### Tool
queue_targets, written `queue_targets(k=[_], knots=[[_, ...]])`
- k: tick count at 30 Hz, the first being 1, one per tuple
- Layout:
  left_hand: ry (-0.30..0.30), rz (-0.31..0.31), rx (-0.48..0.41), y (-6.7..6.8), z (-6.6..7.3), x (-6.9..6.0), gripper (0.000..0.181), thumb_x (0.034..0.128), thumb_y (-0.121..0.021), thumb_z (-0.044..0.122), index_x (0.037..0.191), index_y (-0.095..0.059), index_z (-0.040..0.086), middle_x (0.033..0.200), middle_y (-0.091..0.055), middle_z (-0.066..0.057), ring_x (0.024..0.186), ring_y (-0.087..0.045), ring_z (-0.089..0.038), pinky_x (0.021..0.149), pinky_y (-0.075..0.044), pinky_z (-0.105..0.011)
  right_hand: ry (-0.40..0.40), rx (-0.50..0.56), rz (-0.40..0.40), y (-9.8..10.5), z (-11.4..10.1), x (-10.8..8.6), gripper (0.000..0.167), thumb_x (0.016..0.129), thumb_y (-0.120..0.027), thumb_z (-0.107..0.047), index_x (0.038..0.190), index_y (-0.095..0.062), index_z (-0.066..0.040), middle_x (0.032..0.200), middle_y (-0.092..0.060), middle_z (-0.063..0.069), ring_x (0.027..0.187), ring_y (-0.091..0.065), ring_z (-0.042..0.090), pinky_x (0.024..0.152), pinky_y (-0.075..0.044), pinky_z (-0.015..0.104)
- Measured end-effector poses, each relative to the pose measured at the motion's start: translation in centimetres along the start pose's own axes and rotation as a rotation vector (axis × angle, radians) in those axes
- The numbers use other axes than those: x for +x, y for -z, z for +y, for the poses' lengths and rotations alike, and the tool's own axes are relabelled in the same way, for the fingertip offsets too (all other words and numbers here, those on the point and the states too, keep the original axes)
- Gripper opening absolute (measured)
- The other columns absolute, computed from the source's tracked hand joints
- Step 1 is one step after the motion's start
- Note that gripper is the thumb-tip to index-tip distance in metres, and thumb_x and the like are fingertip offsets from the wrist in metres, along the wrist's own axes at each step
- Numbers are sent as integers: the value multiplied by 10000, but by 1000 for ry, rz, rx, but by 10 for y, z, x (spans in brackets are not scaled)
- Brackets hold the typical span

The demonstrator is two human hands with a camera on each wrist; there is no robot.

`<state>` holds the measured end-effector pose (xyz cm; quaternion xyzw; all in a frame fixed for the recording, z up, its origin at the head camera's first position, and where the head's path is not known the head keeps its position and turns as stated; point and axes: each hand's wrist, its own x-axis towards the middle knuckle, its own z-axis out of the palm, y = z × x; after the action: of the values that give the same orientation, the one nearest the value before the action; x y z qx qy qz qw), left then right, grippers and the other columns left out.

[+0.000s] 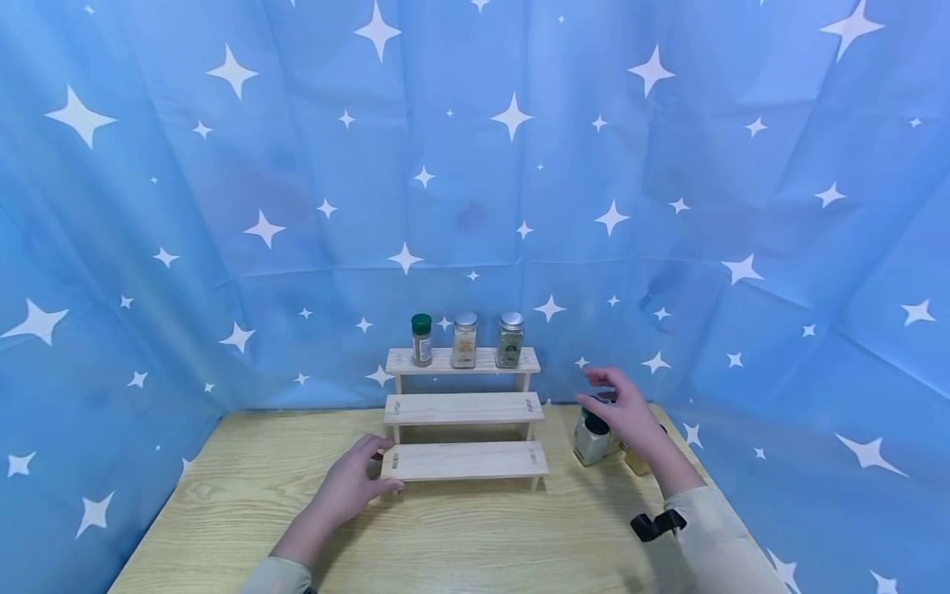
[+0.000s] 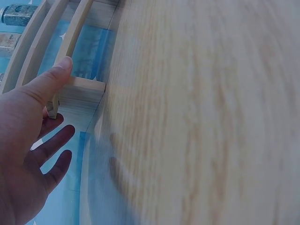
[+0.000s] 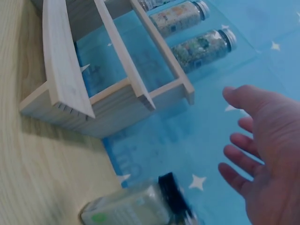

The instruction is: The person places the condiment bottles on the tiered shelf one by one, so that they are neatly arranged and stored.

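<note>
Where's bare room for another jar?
Bare: on the pale wooden rack, the middle board and most of the lowest; the light wooden table before it. Crowded: the top board, with three clear spice jars; the lowest's left end, gripped by the left hand; the table's right, where black-capped and other jars stand near the right hand.

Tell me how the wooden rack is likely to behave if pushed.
The wooden rack should stay stiff, as its boards look like solid wood. It is probably light for its size, with thin boards and open gaps. The jars upright on its top step could wobble or tip.
</note>
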<state>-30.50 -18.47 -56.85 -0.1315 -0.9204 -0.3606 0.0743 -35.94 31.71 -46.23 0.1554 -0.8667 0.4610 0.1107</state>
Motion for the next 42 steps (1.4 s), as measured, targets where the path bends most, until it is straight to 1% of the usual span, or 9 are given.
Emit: queue_targets(k=[2,5,9,15,21,26,31,34,42], knots=[[-1,2,-1,0,0,0,697,837,-994,321,1432,-688,127,1389,-674,19,1213,-691,-245,1026,-595,-509,-9,-12,-2,1,3,-4,486,1073,-780,-225,1482,-602,-33,1479,-575,176,1363,-554,410,1138,-491,638],[-3,4,-3,0,-1,0,695,834,-996,318,1429,-691,130,1385,-674,24,1211,-692,-244,1024,-595,-510,-18,-32,-6,3,7,-10,493,1073,-780,-243,1487,-604,-38,1467,-575,168,1375,-546,439,1127,-511,578],[-4,5,-3,-1,-2,0,697,836,-995,315,1434,-689,130,1381,-673,24,1210,-692,-240,1022,-596,-505,8,-77,-12,5,10,-18,495,1073,-781,-244,1493,-613,-45,1441,-590,161,1372,-550,452,1129,-510,563],[2,0,-12,-1,0,0,696,838,-995,307,1435,-687,124,1381,-672,13,1208,-692,-243,1020,-597,-505,57,-187,-39,9,16,-28,497,1051,-802,-171,1482,-620,-4,1443,-612,235,1359,-550,488,1107,-488,715],[5,-6,-7,-2,-3,-1,712,837,-990,338,1448,-682,140,1392,-668,26,1212,-688,-223,1021,-598,-490,104,-333,-59,11,24,-33,496,994,-859,-126,1431,-665,6,1420,-641,219,1307,-551,458,1023,-527,700],[0,-2,-11,-2,-4,-1,718,825,-993,352,1439,-687,138,1396,-670,27,1203,-694,-225,1024,-601,-500,141,-403,-57,10,32,-35,495,975,-882,-145,1412,-691,-15,1416,-650,207,1295,-564,458,989,-542,684],[5,-8,-18,-2,-4,-1,722,831,-991,346,1449,-683,135,1410,-666,22,1212,-693,-234,1035,-597,-511,168,-456,-72,7,38,-34,521,960,-896,-145,1422,-694,-15,1398,-682,201,1335,-567,479,1035,-529,703],[7,-11,-19,-2,-4,-1,726,830,-992,346,1449,-682,129,1412,-667,13,1213,-695,-240,1041,-595,-515,180,-487,-84,6,39,-32,536,951,-903,-142,1427,-695,-10,1392,-695,200,1348,-561,485,1054,-513,716],[3,-12,-16,-1,-4,0,724,844,-985,350,1459,-676,126,1414,-667,1,1220,-693,-246,1057,-589,-517,230,-553,-99,6,38,-29,497,930,-918,-138,1367,-730,6,1322,-720,203,1291,-594,479,1058,-494,721]])
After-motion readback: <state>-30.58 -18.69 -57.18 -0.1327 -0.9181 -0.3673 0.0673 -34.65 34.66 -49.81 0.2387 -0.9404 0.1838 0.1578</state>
